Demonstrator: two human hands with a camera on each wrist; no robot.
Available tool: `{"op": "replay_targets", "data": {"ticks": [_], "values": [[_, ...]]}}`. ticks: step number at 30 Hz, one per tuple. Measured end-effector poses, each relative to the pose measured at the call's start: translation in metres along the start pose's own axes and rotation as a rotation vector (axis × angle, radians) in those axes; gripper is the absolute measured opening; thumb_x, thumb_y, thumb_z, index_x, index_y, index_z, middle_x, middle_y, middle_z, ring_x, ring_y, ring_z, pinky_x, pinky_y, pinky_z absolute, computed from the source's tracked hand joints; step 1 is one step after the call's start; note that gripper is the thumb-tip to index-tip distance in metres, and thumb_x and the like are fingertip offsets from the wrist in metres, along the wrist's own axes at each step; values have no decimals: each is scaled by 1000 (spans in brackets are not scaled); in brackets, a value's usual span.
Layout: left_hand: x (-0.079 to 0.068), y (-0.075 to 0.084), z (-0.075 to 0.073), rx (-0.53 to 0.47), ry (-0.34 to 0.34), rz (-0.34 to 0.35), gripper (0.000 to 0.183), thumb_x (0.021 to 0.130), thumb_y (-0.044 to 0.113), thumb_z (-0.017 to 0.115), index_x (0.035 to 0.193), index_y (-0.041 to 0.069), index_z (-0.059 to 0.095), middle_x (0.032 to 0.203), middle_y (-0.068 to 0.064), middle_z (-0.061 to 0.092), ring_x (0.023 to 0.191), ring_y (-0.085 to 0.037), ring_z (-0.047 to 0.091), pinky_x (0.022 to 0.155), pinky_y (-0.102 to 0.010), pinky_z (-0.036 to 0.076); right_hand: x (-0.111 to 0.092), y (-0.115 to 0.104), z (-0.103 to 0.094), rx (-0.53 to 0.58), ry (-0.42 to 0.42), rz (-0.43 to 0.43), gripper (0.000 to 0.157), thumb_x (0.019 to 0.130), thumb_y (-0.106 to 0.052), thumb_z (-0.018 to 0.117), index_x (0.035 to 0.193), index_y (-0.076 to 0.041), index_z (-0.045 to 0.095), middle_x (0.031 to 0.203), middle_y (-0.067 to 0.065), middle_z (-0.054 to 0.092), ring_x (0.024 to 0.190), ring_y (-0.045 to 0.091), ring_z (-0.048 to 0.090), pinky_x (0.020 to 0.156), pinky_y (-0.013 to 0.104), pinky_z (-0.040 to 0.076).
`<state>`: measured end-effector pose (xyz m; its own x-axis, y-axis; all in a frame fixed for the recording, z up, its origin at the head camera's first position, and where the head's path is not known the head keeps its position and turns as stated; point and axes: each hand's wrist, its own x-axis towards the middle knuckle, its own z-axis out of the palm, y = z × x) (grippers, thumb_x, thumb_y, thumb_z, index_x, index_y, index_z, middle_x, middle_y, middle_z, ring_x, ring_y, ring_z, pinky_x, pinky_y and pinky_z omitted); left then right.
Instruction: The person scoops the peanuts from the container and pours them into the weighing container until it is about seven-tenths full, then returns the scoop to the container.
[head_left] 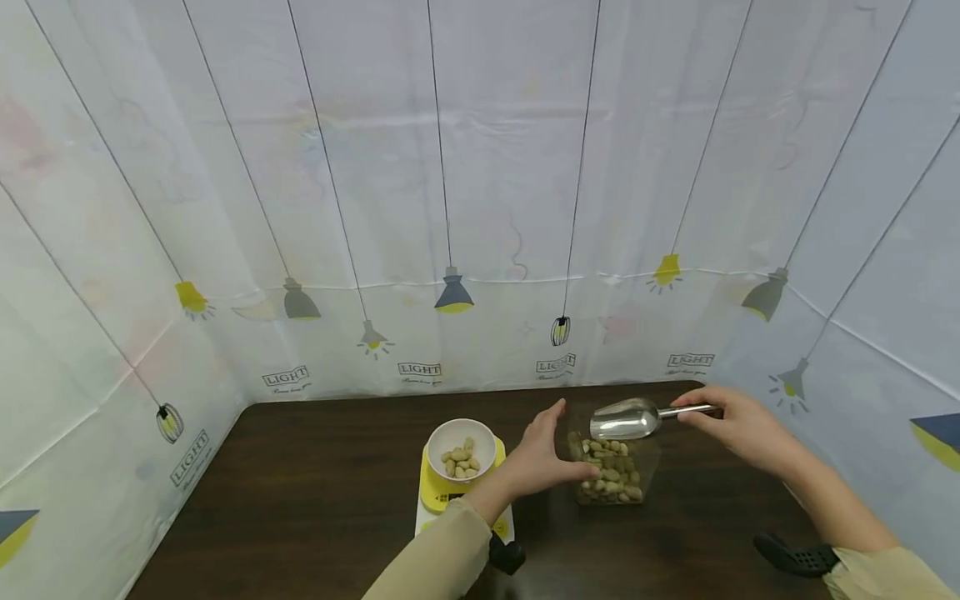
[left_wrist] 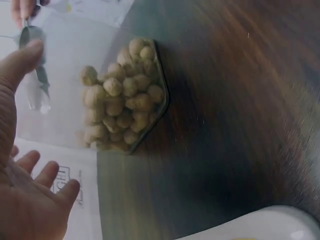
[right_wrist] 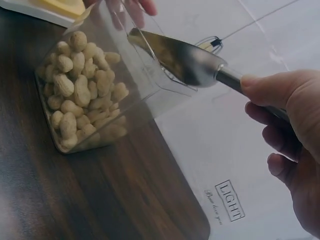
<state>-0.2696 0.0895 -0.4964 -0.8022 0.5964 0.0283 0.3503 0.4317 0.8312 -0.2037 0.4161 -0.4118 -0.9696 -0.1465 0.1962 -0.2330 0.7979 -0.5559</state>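
My right hand [head_left: 738, 425] grips the handle of a metal scoop [head_left: 626, 419], its bowl at the mouth of a clear plastic container [right_wrist: 135, 95]. Peanuts in their shells [right_wrist: 82, 92] fill the lower part of this container. On its left side my left hand [head_left: 542, 454] is spread, thumb and fingers apart, close to the container wall. In the left wrist view the left fingers [left_wrist: 47, 175] stay loosely bent with nothing between them. A white bowl [head_left: 438, 437] holding several peanuts [head_left: 461, 458] sits on a yellow and white kitchen scale [head_left: 433, 492], left of the left hand.
The dark wooden table [head_left: 322, 492] runs back to a white wall covering [head_left: 495, 200] printed with hanging lamps. My left forearm [head_left: 442, 546] passes over part of the scale. A black wrist strap [head_left: 797, 556] is on the right arm.
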Motion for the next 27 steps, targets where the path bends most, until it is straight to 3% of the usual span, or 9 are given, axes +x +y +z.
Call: {"op": "replay_targets", "data": {"ticks": [5,13,20,27], "values": [[8,-3,0,-3,-25,-10,110,82,62,79,164,41,9,167,10,18,154,-22,18,113,-56,33,10,-4,0,-32,2,-86,22,103,-25,66,118,-10,73,120,10,66,107,31,62,77,39,53],[13,-7,3,-25,-55,-1,107,85,60,77,163,43,7,167,11,18,153,-23,19,113,-58,32,24,-19,-5,-141,-18,-153,16,100,-22,70,113,-15,76,116,6,69,110,34,62,85,54,51],[13,-4,4,-29,-60,-18,103,86,60,76,163,43,10,166,9,20,151,-22,25,112,-56,34,35,-45,-10,-377,-33,-210,12,94,-16,76,106,-15,78,101,-1,68,99,28,57,83,52,45],[12,-1,5,-31,-69,-32,100,88,56,76,164,39,12,166,7,21,149,-21,28,111,-55,37,43,-60,0,-615,-29,-318,9,87,-15,83,94,-19,78,90,-6,64,89,25,59,78,47,50]]}}
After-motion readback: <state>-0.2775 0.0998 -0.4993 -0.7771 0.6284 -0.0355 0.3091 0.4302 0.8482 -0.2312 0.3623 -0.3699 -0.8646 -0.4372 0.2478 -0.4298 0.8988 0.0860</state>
